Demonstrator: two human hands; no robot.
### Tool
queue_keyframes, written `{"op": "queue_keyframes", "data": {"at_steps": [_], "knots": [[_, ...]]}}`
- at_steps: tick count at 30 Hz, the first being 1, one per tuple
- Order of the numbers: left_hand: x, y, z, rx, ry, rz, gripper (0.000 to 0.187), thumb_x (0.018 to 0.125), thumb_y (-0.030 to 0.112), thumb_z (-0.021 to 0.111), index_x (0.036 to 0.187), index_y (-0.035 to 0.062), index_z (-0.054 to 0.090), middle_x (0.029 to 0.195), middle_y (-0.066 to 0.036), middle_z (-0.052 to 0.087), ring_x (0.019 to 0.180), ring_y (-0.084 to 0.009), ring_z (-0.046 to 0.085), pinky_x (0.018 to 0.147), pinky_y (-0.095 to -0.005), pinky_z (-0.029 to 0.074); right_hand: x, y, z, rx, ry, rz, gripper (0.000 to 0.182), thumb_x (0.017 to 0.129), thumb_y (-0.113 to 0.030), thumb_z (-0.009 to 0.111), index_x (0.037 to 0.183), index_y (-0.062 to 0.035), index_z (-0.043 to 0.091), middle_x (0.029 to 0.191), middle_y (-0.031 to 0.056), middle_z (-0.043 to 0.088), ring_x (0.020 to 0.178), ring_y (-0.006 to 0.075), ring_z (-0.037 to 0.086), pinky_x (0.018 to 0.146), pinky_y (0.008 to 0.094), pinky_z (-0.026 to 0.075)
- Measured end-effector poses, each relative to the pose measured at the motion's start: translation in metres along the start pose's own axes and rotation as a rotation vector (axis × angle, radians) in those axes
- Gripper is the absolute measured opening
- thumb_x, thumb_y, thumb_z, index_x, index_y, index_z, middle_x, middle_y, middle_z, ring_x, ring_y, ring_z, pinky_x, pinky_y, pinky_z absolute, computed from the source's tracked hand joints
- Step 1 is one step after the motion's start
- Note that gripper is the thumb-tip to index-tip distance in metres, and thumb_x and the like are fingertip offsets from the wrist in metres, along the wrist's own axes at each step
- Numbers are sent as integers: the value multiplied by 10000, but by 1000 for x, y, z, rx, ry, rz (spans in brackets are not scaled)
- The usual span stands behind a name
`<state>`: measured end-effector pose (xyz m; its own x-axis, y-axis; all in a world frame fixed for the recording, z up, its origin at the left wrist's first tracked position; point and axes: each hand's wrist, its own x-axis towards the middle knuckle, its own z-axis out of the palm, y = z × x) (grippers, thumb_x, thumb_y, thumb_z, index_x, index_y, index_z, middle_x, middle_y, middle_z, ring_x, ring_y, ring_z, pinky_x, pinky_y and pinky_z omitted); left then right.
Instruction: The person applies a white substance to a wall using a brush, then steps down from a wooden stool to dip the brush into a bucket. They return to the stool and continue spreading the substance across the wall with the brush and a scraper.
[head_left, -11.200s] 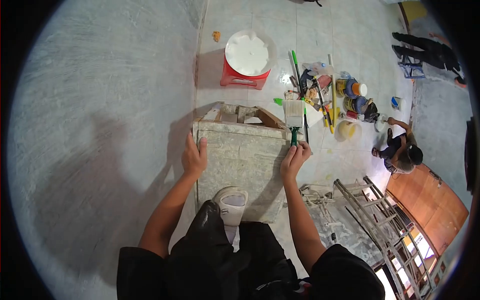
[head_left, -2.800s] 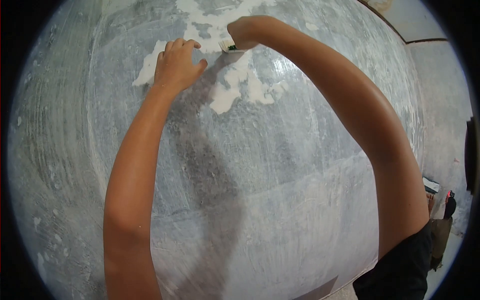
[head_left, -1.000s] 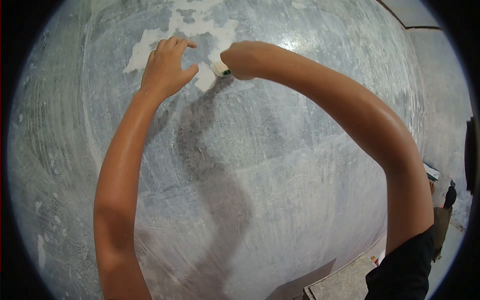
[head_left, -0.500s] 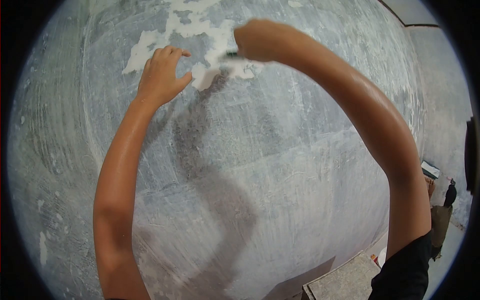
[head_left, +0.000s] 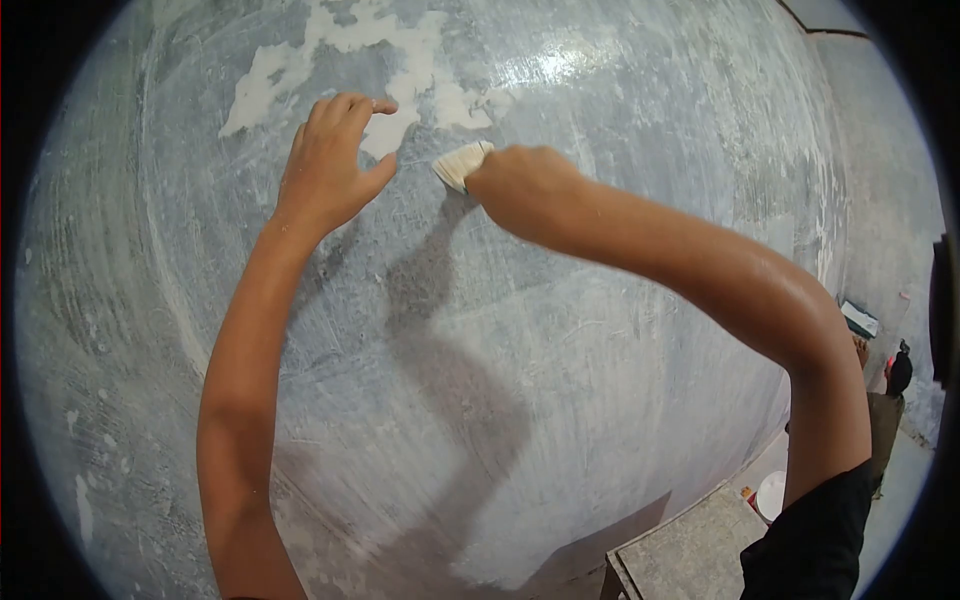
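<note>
In the head view, a grey-blue plastered wall [head_left: 600, 350] with pale bare patches [head_left: 405, 50] stands in front of me. My right hand [head_left: 525, 190] is closed around a paintbrush [head_left: 461, 165]. Its pale, fanned bristles point left, at or close to the wall just below the patches; the handle is hidden in my fist. To the left, my left hand [head_left: 335, 160] is raised with thumb and fingers apart, holding nothing. It is near or against the wall; whether the palm touches is hidden.
A worn, flat-topped stool or table [head_left: 690, 550] stands low at the right, with a white bucket [head_left: 771, 495] beside it. Farther right are another person [head_left: 886, 415], partly behind my arm, and a small white-and-green box [head_left: 859, 319].
My right hand has moved downward with the paintbrush, whose pale bristles now show clearly where it was blurred before. The left hand has stayed nearly in place. The view has shifted slightly.
</note>
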<state>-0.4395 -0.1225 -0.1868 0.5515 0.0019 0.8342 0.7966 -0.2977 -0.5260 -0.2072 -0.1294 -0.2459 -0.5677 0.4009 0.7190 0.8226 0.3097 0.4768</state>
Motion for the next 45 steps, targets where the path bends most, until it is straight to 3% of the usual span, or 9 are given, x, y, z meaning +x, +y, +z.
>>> {"op": "queue_keyframes", "data": {"at_steps": [10, 15, 17, 21, 28, 30, 33, 38, 45], "knots": [[-24, 27, 0, -71, -185, -17, 475, 778, 137, 695, 1246, 140, 614, 1239, -58, 574, 1231, -257, 508, 1092, -427, 400, -76, -37, 32, 41, -295, -21, 76, 823, -12, 646, 782, -12, 710, 799, 154, 726, 713, 284, 741, 538, 380, 585], [-22, 30, -13, -84, -193, 1, 482, 774, 134, 692, 1250, 142, 616, 1247, -62, 572, 1237, -264, 506, 1092, -421, 403, -68, -2, -5, 15, -97, -13, 170, 912, -75, 587, 851, 0, 727, 797, 186, 715, 713, 292, 735, 563, 399, 582], [-18, 27, -19, -84, -174, -1, 479, 779, 134, 689, 1252, 140, 617, 1251, -67, 575, 1237, -270, 508, 1092, -422, 405, -45, 20, -42, 182, -192, 193, 279, 1007, -231, 569, 945, -23, 744, 714, 152, 686, 601, 268, 661, 551, 390, 543], [-3, 26, -21, -43, 30, 30, 456, 804, 123, 669, 1257, 125, 618, 1237, -78, 596, 1216, -273, 529, 1074, -425, 428, -21, 54, -31, 273, 9, 356, 425, 1061, -359, 488, 945, -30, 731, 651, 94, 635, 516, 193, 554, 558, 391, 487], [-25, 74, 17, -262, -170, 79, 609, 807, 42, 630, 1407, 67, 532, 1454, -167, 514, 1357, -340, 472, 1163, -429, 370, -37, 9, 87, 1327, 71, 672, 482, 1058, -455, 436, 1054, -24, 653, 693, 11, 509, 556, 117, 486, 448, 294, 418], [-48, 87, 43, -333, -274, 92, 652, 791, 22, 629, 1430, 36, 500, 1492, -178, 479, 1388, -343, 446, 1172, -420, 364, -45, -18, 134, 1260, 294, 677, 482, 1052, -421, 450, 973, -10, 690, 672, 97, 595, 542, 205, 577, 522, 358, 487], [-93, 108, 78, -373, -381, 156, 721, 756, -8, 637, 1452, -28, 448, 1540, -201, 426, 1435, -347, 401, 1181, -406, 364, -65, -59, 152, 1435, 306, 752, 462, 1058, -418, 444, 955, -20, 654, 665, 90, 585, 522, 190, 577, 463, 348, 471], [-147, 149, 72, -445, -483, 111, 782, 709, -20, 662, 1447, -88, 411, 1547, -227, 402, 1464, -348, 362, 1182, -406, 374, -117, -105, 167, 1929, 123, 835, 398, 1090, -370, 383, 1045, -14, 554, 609, 61, 522, 461, 143, 505, 402, 308, 449], [-173, 177, 45, -585, -498, 87, 731, 711, 86, 771, 1387, -40, 522, 1473, -197, 511, 1389, -311, 484, 1102, -398, 468, -173, -113, 123, 2064, -159, 829, 366, 1098, -347, 380, 1104, -17, 537, 584, 23, 475, 413, 93, 404, 387, 262, 435]]}}
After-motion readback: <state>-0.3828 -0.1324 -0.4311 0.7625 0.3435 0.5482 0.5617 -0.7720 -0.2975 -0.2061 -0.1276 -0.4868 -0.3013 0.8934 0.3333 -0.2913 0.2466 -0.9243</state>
